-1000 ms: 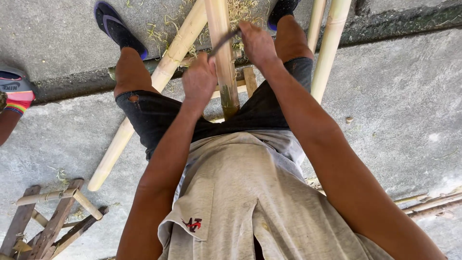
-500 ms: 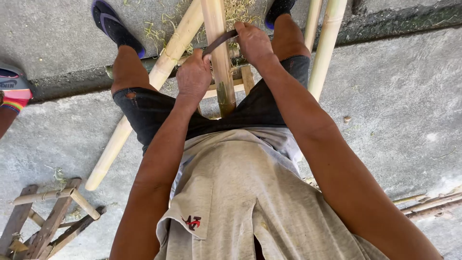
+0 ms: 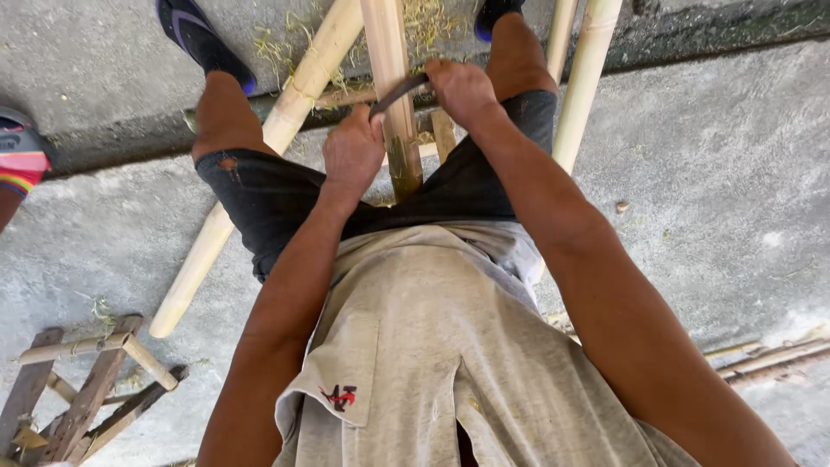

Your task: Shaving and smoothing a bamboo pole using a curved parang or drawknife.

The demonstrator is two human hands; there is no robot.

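Grip: left hand, right hand both clenched on curved blade across bamboo pole.

- bamboo pole: pale, smooth, matt; scraped
- curved blade: dark metal, dull
- concrete floor: grey, rough
- shirt: grey cloth, matt
- wooden rack: weathered, rough, at floor's lower left corner

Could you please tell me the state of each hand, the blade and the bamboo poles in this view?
left hand: closed on one end of the blade.
right hand: closed on the other end.
curved blade: held across the centre pole, touching it.
centre bamboo pole: between the knees, surface pale and scraped.
left bamboo pole: lying slanted under the leg.
wooden frame: lying on the concrete.
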